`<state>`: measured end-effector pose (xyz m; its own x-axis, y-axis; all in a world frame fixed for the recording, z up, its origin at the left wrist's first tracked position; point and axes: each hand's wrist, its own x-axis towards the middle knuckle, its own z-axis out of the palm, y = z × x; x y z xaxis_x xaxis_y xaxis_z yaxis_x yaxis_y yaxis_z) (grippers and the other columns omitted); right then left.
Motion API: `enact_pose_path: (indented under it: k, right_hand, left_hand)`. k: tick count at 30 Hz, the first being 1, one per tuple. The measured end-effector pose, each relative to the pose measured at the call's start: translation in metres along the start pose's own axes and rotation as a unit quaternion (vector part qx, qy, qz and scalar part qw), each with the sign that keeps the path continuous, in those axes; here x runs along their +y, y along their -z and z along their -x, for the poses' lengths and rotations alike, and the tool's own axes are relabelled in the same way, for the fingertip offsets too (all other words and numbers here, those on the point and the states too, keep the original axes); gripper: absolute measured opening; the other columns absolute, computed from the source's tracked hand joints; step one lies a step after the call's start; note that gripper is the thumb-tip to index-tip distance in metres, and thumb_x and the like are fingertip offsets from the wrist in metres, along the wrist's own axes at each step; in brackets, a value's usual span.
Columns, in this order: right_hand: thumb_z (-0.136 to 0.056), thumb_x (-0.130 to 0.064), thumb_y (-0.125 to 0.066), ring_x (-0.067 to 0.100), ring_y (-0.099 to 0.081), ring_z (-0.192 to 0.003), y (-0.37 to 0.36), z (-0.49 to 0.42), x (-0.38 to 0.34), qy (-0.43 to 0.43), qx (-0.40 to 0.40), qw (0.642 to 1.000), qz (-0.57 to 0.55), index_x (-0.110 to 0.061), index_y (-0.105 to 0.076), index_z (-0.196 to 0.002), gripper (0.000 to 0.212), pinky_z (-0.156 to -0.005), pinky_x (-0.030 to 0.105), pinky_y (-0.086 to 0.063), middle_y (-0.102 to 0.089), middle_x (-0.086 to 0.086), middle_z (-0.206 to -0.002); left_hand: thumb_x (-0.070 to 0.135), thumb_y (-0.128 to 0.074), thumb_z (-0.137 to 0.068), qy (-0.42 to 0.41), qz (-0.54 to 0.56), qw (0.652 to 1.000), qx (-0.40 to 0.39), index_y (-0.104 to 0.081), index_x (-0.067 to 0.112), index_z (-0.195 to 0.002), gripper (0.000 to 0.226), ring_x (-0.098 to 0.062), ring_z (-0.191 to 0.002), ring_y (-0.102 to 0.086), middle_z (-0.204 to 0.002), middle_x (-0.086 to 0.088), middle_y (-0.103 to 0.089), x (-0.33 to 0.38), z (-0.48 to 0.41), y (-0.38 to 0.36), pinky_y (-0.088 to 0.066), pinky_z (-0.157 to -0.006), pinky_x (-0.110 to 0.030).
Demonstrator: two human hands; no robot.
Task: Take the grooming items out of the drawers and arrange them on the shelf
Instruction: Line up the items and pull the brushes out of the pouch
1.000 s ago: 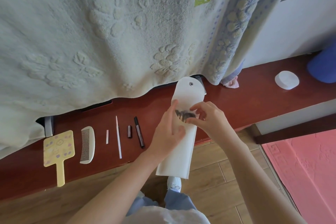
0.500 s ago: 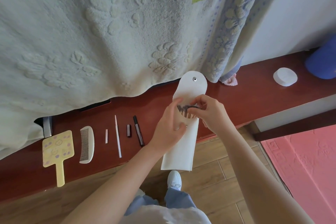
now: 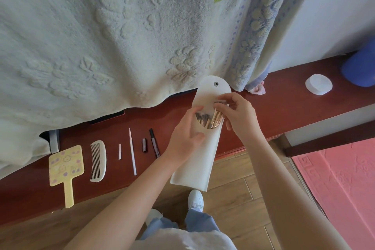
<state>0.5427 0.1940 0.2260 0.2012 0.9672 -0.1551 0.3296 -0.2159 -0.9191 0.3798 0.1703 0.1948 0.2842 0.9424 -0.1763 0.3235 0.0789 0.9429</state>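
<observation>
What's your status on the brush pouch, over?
Left hand holds white pouch, mouth open. Right hand pinches brushes at the mouth, not yet out. Towel hangs close behind the flap.

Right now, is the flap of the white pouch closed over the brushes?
No, the flap is folded back and the brushes show in the white pouch.

The white pouch (image 3: 199, 158) hides most of the brushes (image 3: 211, 121); only their upper ends show at its mouth, and the right hand (image 3: 239, 115) covers the tips it pinches. The wrist of the left hand (image 3: 186, 138) hides the lower end of the black pen (image 3: 153, 140). The hanging towel (image 3: 101, 36) covers the back of the shelf (image 3: 274, 111) and most of a grey object (image 3: 54, 142). The blue object (image 3: 359, 69) is cut off by the right edge.
</observation>
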Motion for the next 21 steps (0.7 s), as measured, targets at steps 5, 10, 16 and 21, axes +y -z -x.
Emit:
enact_pose_path:
  k: [5,10,16,21]
  right_hand:
    - [-0.08,-0.033,-0.071,0.003,-0.042,-0.031,0.002,0.002,-0.003,-0.028,-0.05,0.996,0.075,-0.016,-0.063,-0.099,0.027,-0.037,0.012,-0.034,-0.058,-0.006,-0.071]
    - [-0.077,-0.026,-0.075,-0.002,-0.042,-0.032,0.0,-0.002,-0.006,-0.033,-0.103,0.989,0.101,-0.01,-0.064,-0.088,0.023,-0.037,0.011,-0.029,-0.049,-0.007,-0.059]
    - [-0.083,-0.023,-0.068,0.002,-0.041,-0.028,0.0,-0.008,-0.01,-0.026,-0.103,0.989,0.099,-0.011,-0.058,-0.083,0.015,-0.035,0.01,-0.028,-0.052,0.001,-0.06]
    - [-0.081,-0.024,-0.071,0.012,-0.039,-0.031,0.002,-0.014,-0.02,-0.044,-0.076,0.996,-0.031,-0.012,-0.063,-0.09,0.017,-0.034,0.016,-0.031,-0.058,0.001,-0.057]
  left_hand:
    - [0.012,-0.049,-0.074,0.002,0.026,0.999,0.026,-0.038,0.046,-0.126,0.063,-0.009,-0.112,-0.055,-0.124,0.014,-0.054,-0.001,0.0,0.0,-0.048,-0.095,-0.044]
    - [0.021,-0.053,-0.081,-0.014,0.008,0.999,0.034,-0.036,0.04,-0.131,0.056,-0.003,-0.114,-0.052,-0.126,0.02,-0.05,-0.005,0.004,-0.001,-0.045,-0.099,-0.04]
    - [0.016,-0.054,-0.081,-0.034,-0.035,0.998,0.027,-0.037,0.029,-0.132,0.055,-0.006,-0.115,-0.051,-0.126,0.013,-0.051,-0.013,0.006,0.0,-0.044,-0.099,-0.04]
    - [0.012,-0.052,-0.081,-0.034,-0.024,0.999,0.023,-0.038,0.024,-0.134,0.056,-0.005,-0.118,-0.048,-0.127,0.011,-0.05,-0.016,0.009,-0.001,-0.041,-0.103,-0.035]
